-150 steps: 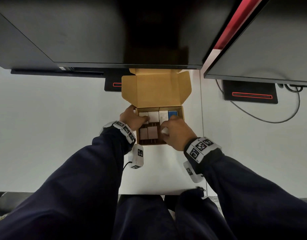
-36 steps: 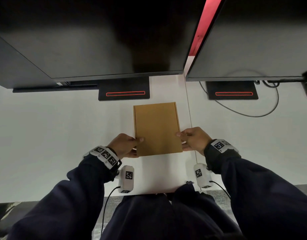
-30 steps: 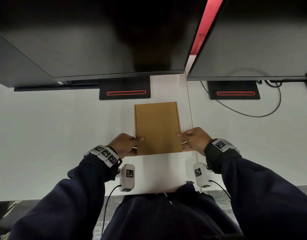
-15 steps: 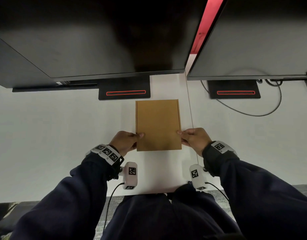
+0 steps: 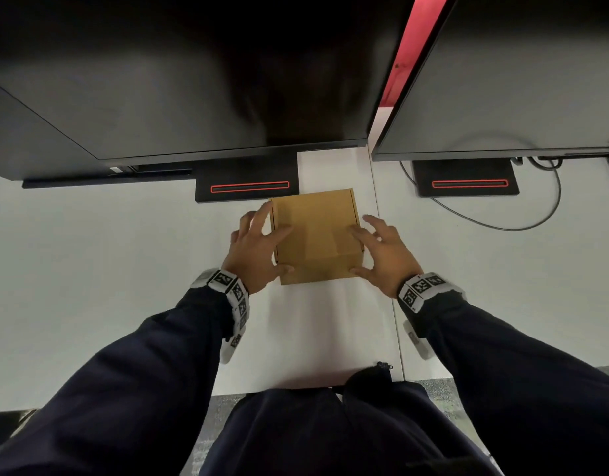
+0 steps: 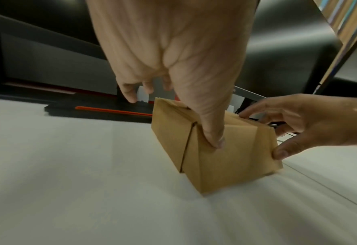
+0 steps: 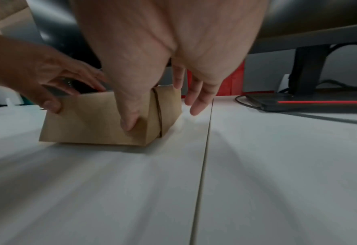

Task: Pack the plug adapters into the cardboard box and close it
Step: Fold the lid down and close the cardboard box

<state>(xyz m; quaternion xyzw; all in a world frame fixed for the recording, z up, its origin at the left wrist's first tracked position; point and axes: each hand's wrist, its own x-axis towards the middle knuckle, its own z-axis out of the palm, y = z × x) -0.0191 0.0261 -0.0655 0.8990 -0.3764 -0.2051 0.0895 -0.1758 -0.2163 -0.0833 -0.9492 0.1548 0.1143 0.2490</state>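
Note:
The brown cardboard box sits with its lid down on the white desk, so the plug adapters are hidden. My left hand is at its left side with fingers spread, the thumb pressing the near face and the other fingers reaching past the far left corner. My right hand mirrors it on the right side. Its thumb presses the near face, one finger lies on the lid, and the remaining fingers hang in the air beside the box.
Two black monitor bases with red strips stand behind the box and at the back right. A dark cable loops on the right desk. Large dark screens overhang the back. A seam runs between the two desks.
Five seconds ago the box stood open with adapters showing; the lid is now down. In the last second the box slid away towards the monitor base, and both hands went from pinching its near corners to spread fingers.

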